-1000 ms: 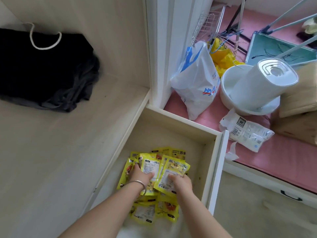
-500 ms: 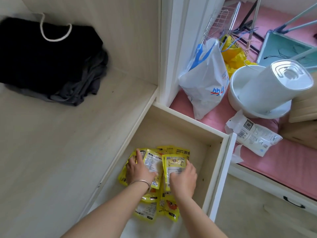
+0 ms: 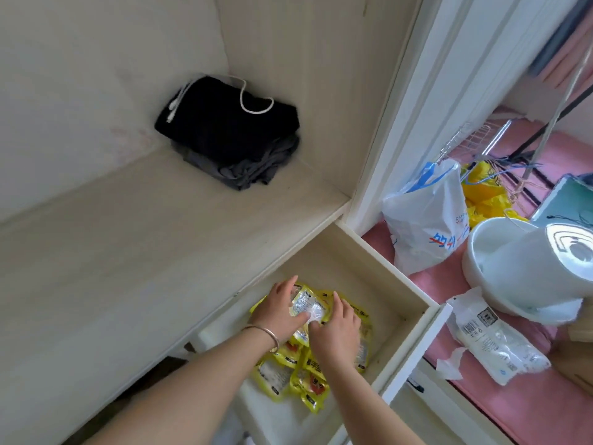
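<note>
1. left hand (image 3: 278, 308): fingers curled round the top one (clear-backed) of the yellow plastic snack packets (image 3: 309, 385).
2. right hand (image 3: 337, 330): fingers spread, pressing the pile.
3. packets lie mid-floor inside the open pale wooden drawer (image 3: 390, 266).
</note>
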